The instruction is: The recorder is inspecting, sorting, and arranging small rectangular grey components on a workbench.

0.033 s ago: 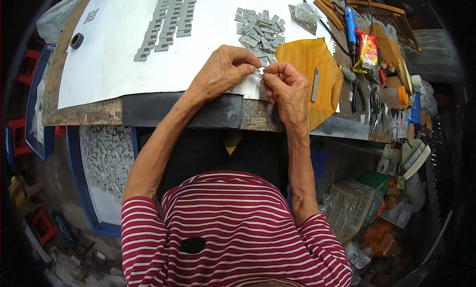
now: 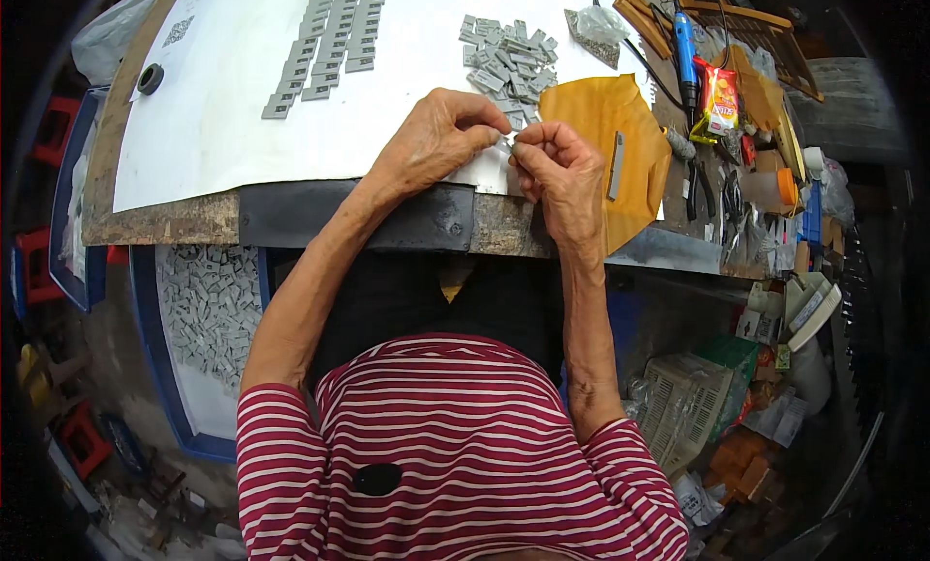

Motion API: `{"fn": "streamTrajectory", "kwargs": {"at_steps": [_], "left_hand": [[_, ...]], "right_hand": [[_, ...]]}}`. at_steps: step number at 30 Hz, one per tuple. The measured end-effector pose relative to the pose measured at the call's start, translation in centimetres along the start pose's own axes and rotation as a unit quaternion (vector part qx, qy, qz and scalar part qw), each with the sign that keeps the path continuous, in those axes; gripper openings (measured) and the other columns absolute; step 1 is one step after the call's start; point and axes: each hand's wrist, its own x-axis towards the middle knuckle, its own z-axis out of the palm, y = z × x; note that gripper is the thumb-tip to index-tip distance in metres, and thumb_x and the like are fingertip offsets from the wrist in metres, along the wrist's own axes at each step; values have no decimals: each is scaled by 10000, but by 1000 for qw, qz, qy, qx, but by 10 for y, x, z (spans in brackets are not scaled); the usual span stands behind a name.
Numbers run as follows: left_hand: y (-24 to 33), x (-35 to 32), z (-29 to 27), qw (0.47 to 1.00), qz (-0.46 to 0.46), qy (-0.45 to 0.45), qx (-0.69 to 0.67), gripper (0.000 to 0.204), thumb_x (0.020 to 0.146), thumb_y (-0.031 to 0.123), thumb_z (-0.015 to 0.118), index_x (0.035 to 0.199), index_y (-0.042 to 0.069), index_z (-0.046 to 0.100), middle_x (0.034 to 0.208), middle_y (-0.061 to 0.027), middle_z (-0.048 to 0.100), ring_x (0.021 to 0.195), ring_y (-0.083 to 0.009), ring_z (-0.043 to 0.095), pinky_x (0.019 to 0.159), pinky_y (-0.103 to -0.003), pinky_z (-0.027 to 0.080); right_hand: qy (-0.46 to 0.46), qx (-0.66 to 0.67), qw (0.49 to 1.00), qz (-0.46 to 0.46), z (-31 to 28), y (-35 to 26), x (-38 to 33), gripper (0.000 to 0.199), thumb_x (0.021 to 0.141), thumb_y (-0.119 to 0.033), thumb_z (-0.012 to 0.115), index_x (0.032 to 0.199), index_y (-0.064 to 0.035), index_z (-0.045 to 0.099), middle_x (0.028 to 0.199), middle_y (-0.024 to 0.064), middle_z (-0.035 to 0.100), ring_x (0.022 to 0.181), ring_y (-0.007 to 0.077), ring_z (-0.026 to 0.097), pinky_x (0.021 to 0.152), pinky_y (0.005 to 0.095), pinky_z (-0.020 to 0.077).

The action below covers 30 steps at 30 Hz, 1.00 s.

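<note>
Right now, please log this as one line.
left hand: at small piece; right hand: pinching it; beyond: piled grey parts; on brown paper: grey bar

A head-worn fisheye looks down, from close above, onto torso (image 2: 446, 425) and worktable (image 2: 174, 221)

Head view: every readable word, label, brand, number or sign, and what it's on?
Red snack packet: bold printing, not transcribed.
White sheet: square printed code, no readable words.
White package, lower right: print too small.
Grey pieces: any marks too small.
</note>
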Motion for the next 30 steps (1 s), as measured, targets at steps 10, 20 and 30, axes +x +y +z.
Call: {"fn": "streamTrajectory", "kwargs": {"at_steps": [10,20,30], "left_hand": [[-4,1,-1,999,9,-30,-13,181,764,105,537,830,-22,648,624,-58,571,574,-106,505,545,-245,427],[-7,2,-1,999,38,-34,17,178,759,103,530,815,-18,647,607,-53,560,557,-104,486,519,-250,407],[-3,1,-3,999,5,-32,-30,177,738,100,540,800,-24,650,619,-52,560,560,-105,484,517,-250,403]], "right_hand": [[-56,18,998,25,-8,3,8,80,762,-15,595,824,8,550,628,24,558,456,49,468,388,166,334],[-97,0,995,37,-11,3,12,78,751,-23,607,801,1,552,587,17,547,445,48,466,378,165,320],[-80,33,996,16,-7,7,9,68,767,-20,586,795,9,530,601,23,531,478,64,469,429,185,351]]}}
